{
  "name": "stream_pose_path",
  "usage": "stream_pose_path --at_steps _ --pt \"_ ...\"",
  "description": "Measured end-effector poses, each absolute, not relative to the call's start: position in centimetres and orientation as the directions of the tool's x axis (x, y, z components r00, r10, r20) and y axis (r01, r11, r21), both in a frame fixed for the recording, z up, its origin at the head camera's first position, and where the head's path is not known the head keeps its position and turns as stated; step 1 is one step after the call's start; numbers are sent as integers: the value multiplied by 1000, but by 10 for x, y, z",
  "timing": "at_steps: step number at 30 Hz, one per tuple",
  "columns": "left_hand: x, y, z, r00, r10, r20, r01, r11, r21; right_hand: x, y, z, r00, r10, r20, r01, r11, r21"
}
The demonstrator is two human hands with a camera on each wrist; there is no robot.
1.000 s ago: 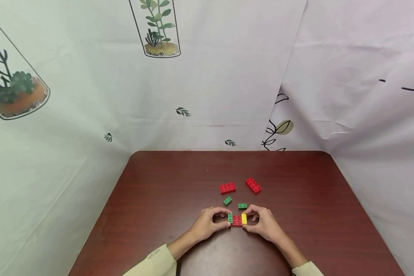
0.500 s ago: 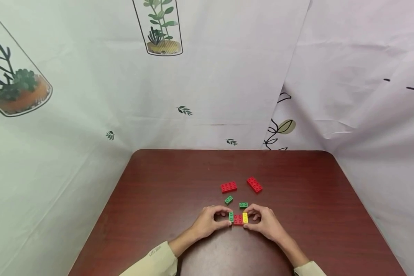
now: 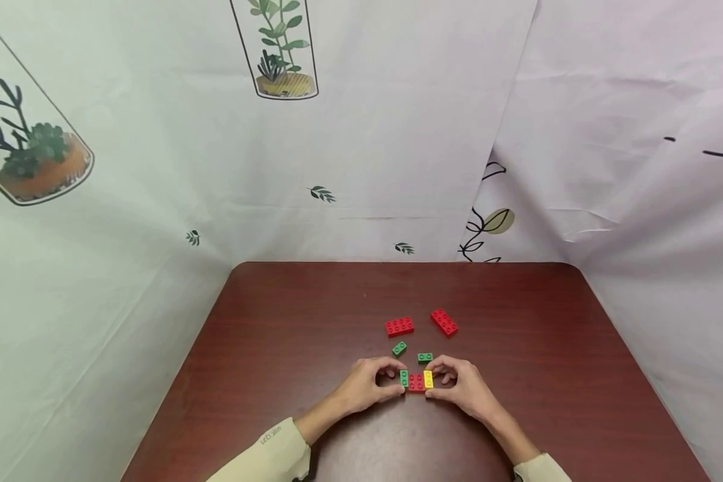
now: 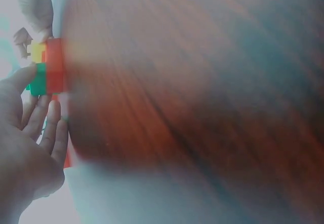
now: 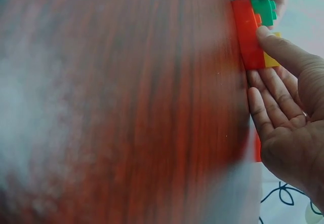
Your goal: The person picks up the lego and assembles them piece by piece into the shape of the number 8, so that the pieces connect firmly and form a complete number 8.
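Looking down at the table (image 3: 277, 335), we find a small build partly put together: a red base brick (image 3: 416, 383) sits between the two hands, with a green brick (image 3: 404, 379) on top of its left end and a yellow brick (image 3: 428, 379) on top of its right end, the red studs between them bare. Our left hand (image 3: 361, 388) pinches the green brick between thumb and forefinger, and our right hand (image 3: 466, 389) pinches the yellow brick the same way, thumb on the near side and fingertips on the far side. Both top bricks look seated in the wrist views, though we cannot tell whether they are pressed fully home. So we judge this layer placed or very nearly so. Beyond the hands lie four pieces not joined to anything: an angled green brick (image 3: 399, 349), a crosswise green brick (image 3: 425, 358) near our right fingertips, and, farther off, a left red brick (image 3: 399, 327) and a right red brick (image 3: 444, 322). If those belong to the build, we have most of it left.
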State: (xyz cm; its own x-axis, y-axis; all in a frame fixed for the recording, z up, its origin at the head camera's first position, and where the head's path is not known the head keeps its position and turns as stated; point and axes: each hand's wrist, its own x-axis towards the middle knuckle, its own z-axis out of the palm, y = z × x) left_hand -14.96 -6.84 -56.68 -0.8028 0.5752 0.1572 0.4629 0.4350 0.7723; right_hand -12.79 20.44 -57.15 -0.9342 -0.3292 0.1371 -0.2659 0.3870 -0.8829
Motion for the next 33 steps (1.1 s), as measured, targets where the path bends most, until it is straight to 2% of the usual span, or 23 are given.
stream_pose_path --at_steps 9,16,33 --pt "-153 -70 -564 -795 587 151 465 431 774 -129 205 -571 -936 -332 118 -241 359 -902" --pt "-162 -70 -557 -803 565 190 485 436 758 -128 205 -570 -938 -329 111 -232 353 -906" --pt "-199 -76 -556 -896 390 214 392 464 794 -129 205 -569 -946 -317 66 -186 365 -912"
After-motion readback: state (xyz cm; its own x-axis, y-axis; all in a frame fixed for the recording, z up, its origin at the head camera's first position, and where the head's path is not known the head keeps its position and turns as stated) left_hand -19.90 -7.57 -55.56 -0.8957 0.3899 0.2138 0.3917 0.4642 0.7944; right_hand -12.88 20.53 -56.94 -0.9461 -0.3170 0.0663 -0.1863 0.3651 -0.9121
